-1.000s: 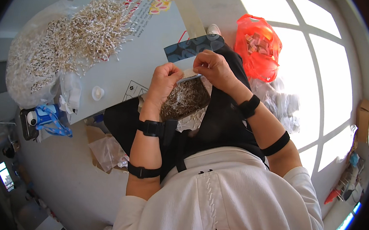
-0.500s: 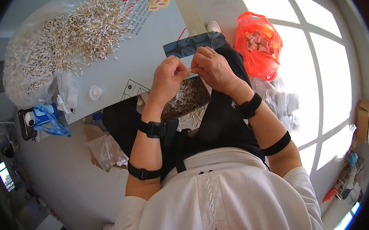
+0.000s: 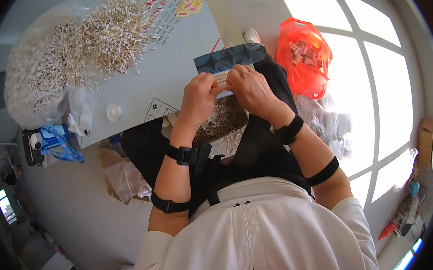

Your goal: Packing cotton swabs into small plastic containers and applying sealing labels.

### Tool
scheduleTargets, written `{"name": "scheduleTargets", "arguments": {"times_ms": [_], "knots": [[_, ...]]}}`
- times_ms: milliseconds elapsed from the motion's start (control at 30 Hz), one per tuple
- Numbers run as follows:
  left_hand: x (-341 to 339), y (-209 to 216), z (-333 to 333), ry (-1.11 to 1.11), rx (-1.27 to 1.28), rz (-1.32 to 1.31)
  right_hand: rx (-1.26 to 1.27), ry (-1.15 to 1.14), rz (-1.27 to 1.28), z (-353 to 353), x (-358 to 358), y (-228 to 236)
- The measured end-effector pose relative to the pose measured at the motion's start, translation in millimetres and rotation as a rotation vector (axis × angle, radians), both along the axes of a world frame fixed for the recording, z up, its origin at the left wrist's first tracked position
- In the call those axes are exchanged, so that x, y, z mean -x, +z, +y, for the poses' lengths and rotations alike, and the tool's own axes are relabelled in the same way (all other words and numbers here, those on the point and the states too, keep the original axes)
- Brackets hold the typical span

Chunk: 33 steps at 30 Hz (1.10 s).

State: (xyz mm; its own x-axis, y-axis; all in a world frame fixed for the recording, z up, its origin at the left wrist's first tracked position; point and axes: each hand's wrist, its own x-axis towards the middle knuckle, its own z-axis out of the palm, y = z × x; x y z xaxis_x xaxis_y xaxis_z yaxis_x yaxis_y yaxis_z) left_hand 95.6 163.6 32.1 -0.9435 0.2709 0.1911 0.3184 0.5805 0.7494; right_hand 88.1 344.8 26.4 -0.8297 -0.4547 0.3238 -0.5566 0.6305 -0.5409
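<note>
A small pale packet [image 3: 222, 78] is pinched between the fingertips of both hands, held up in front of the chest. The left hand [image 3: 199, 94] is curled, its thumb and forefinger closed on the packet's left end. The right hand [image 3: 250, 87] is bent over from the other side, its fingers closed on the packet's right end, so that the two hands are nearly touching. A black band is worn on each wrist, and a second black band is seen higher on each forearm.

Just behind the hands, a dark blue patterned card [image 3: 224, 59] is seen, partly hidden by the fingers. Below the hands, a heap of small pale sticks [image 3: 225, 123] is held in the lap, on dark cloth. To the left, a grey board [image 3: 160, 76] is laid out, and a large pile of pale sticks [image 3: 98, 36] is spread over its far end. An orange plastic bag [image 3: 304, 58] of small packets is set near the right hand, on the floor.
</note>
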Motion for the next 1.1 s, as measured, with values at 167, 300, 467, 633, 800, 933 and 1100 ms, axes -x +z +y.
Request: {"name": "scheduleTargets", "arguments": {"times_ms": [167,300,467,633,800,933,1100], "knots": [[-5,-1,3,0.038,0.020,0.327,0.064,0.025,0.178,-1,1,3],[-11,-36,-5,0.009,0.098,0.289,-0.077,0.128,0.183,-5,0,-24],[-24,-50,-4,0.036,0.170,0.259,-0.198,0.137,0.149,-9,-11,-38],[-30,-41,-11,-0.011,0.180,0.169,-0.194,0.139,0.150,-5,-12,-41],[-20,-35,-5,-0.122,0.346,0.224,-0.150,0.149,0.170,-5,-12,-42],[-24,-38,0,-0.185,0.463,0.070,-0.109,0.138,0.123,-2,-13,-45],[-25,-45,2,-0.175,0.448,0.079,-0.105,0.143,0.104,-1,-14,-46]]}}
